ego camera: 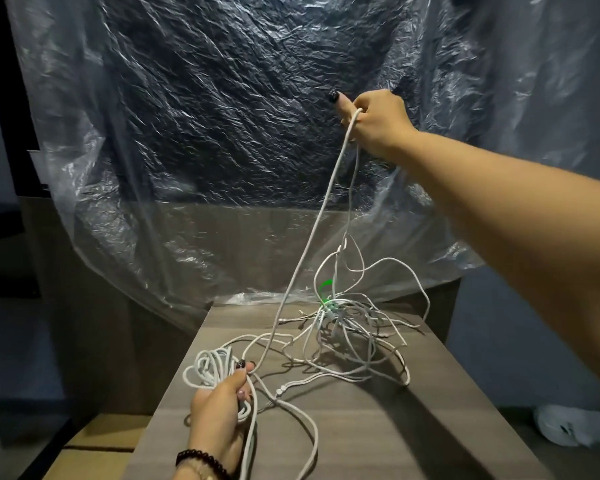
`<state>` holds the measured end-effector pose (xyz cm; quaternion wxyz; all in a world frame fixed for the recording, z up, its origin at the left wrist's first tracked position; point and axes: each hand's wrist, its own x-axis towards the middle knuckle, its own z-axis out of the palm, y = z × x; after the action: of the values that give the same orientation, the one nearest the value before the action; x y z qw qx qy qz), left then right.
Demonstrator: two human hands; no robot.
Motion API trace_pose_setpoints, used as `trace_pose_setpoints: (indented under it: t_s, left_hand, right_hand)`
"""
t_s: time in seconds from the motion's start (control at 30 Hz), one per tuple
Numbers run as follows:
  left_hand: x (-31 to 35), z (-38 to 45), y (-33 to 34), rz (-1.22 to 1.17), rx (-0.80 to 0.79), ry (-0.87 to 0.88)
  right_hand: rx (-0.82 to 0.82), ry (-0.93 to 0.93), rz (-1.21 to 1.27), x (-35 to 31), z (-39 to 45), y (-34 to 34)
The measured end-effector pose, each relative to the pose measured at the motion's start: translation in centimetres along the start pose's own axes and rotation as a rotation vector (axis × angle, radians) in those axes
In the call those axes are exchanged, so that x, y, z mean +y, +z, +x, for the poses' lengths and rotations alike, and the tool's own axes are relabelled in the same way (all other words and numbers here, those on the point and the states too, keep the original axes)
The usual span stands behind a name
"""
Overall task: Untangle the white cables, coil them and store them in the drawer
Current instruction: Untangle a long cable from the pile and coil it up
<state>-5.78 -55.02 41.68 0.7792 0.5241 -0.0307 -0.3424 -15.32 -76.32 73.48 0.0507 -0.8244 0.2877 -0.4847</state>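
White cables (343, 327) lie in a loose tangle on the brown wood-grain table (413, 427), bunched towards its far edge, with loops spreading out to the right and back towards the near side. A green tie (326, 289) sits in the knot at the middle of the tangle; no writing or brand can be read on it or on any cable.

The right hand (378, 119) is raised well above the table, in front of the crinkled clear plastic sheet (222, 133) that hangs behind the far edge. Its fingers (340, 102) are curled round a strand (312, 244), which runs taut down and left to the table, while a second length drops from the same hand into the tangle.

The left hand (219, 407) is near the table's left edge, towards the near side, and grips a coil (208, 368) of white cable, fingers and thumb closed on the bundled loops. A dark beaded bracelet (201, 460) circles that wrist. More cable trails from the coil across the table past two small white beads (280, 391) on a strand.

On the floor to the right of the table lies a crumpled white object (568, 427), too dim to identify.
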Motion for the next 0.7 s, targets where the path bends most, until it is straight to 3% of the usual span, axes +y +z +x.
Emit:
trace_pose_setpoints:
  t_s: [0.07, 0.27, 0.4, 0.47, 0.57, 0.7]
  left_hand:
    - [-0.4, 0.1, 0.0, 0.073, 0.018, 0.015]
    - [0.0, 0.1, -0.6, 0.482, -0.032, 0.078]
    - [1.0, -0.7, -0.4, 0.789, 0.017, 0.243]
    - [1.4, -1.6, 0.0, 0.749, 0.006, 0.305]
    - [1.9, -2.7, 0.6, 0.462, -0.083, 0.254]
    - [1.8, -3.4, 1.3, 0.264, -0.178, 0.279]
  right_hand:
    - [-0.021, -0.013, -0.028, -0.2, -0.6, -0.5]
    - [-0.385, -0.245, -0.298, 0.5, -5.0, 0.4]
    - [-0.551, -0.382, -0.246, 0.6, -8.3, 0.7]
    - [-0.604, -0.431, -0.265, 0.3, -9.8, 1.0]
    - [-0.695, -0.527, -0.346, -0.2, -12.2, 2.0]
    - [-0.836, -0.519, -0.3, -0.8, -15.4, 3.3]
